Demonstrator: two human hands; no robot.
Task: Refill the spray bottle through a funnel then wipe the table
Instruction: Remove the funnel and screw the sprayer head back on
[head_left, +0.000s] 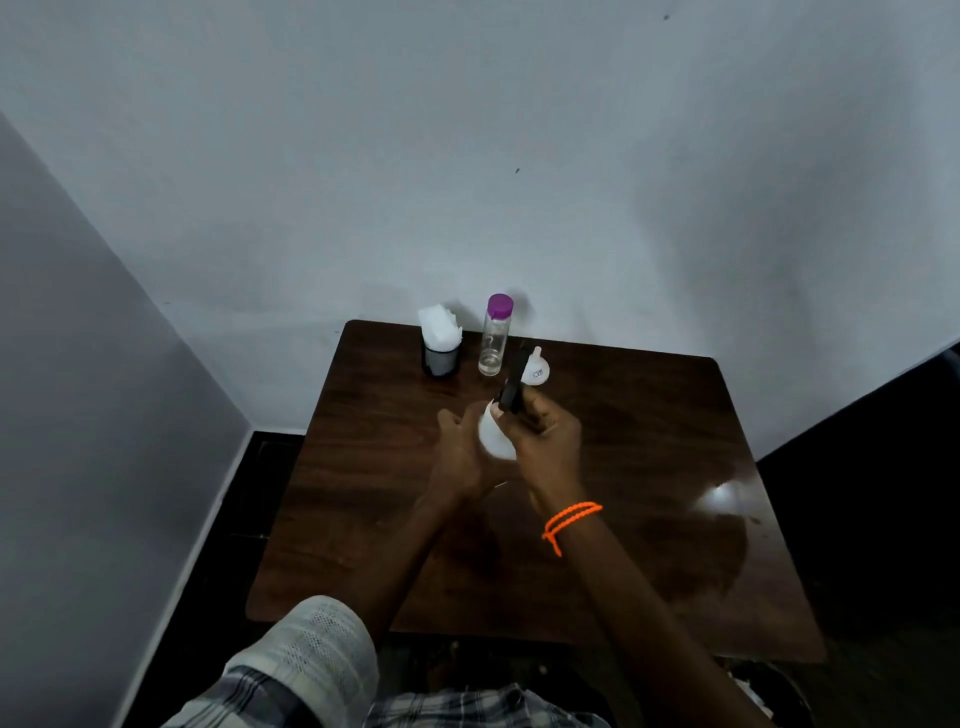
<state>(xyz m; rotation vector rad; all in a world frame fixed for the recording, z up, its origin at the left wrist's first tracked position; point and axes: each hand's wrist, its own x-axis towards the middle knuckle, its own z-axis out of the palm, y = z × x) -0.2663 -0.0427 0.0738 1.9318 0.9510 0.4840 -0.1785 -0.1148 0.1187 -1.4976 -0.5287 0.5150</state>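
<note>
Now my left hand curls around the white spray bottle, held above the middle of the dark wooden table, while my right hand grips its black spray head. Behind stand the white funnel, a purple-capped clear bottle and a tissue holder.
</note>
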